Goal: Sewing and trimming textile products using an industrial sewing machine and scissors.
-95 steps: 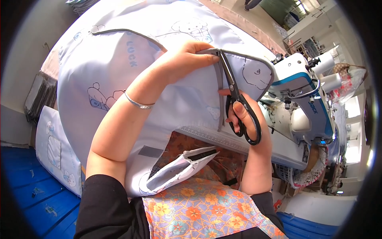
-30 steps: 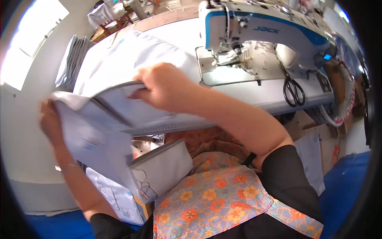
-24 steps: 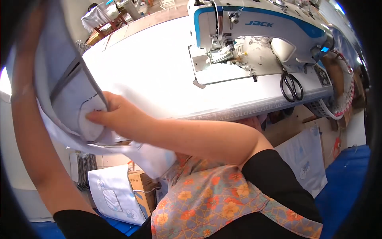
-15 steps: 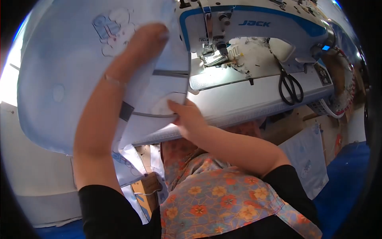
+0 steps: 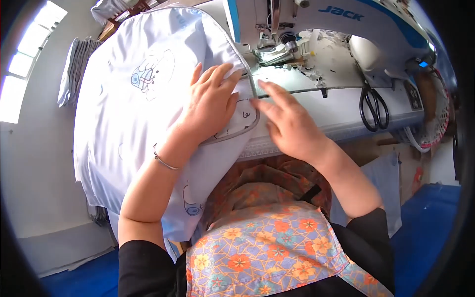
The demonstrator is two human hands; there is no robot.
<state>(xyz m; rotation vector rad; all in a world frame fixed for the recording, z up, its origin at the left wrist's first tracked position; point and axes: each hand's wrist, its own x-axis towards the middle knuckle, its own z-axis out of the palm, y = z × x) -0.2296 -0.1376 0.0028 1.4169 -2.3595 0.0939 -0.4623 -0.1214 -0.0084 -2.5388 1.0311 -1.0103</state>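
L hand point(image 5: 210, 106): flat, palm down, fingers spread, pressing on pale blue fabric point(image 5: 133, 114); grasps nothing.
R hand point(image 5: 287, 126): flat too, fingers stretched toward fabric's grey-piped edge point(image 5: 250, 123), fingertips touching it; not gripping.
Fabric: spread over the sewing table point(image 5: 336, 111), left of needle area, w/ cartoon print; lower part hangs off table front into lap.
Presser foot point(image 5: 277, 49): just beyond both hands, fabric corner near it.
Sewing machine point(image 5: 356, 29): white & blue, at table's back.
Scissors point(image 5: 374, 105): black, on table, well right of R hand.
Bracelet point(image 5: 163, 159): thin, on L wrist.
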